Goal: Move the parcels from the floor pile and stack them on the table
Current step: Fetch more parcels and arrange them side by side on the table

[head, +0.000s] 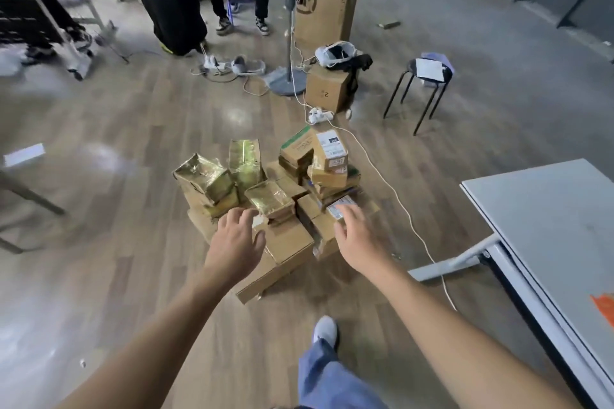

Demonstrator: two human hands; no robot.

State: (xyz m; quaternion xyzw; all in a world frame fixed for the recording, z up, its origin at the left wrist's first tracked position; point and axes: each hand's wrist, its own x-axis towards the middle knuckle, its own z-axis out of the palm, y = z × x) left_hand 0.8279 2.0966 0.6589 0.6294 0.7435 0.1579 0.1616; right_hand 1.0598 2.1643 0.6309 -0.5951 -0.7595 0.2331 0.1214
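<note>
The parcel pile (pixel 275 206) sits on the wood floor right in front of you: plain cardboard boxes, with several wrapped in shiny yellowish tape (pixel 212 181) on its left side. Your left hand (pixel 237 236) hovers over a flat brown box at the near edge. Your right hand (pixel 357 236) reaches for a small white-labelled parcel (pixel 339 207). Both hands are spread and hold nothing, and whether the fingertips touch yet cannot be told.

The grey table (pixel 548 226) stands well off to your right.

Mind the crooked stack (pixel 327 163) at the back right, since pulling a box from under it would likely tip it. A white cable (pixel 398 202) runs just beside the pile towards the table's foot and could catch your shoe.

The shipping labels are too small to read. A box (pixel 327 93) behind the pile bears what looks like a "2".
</note>
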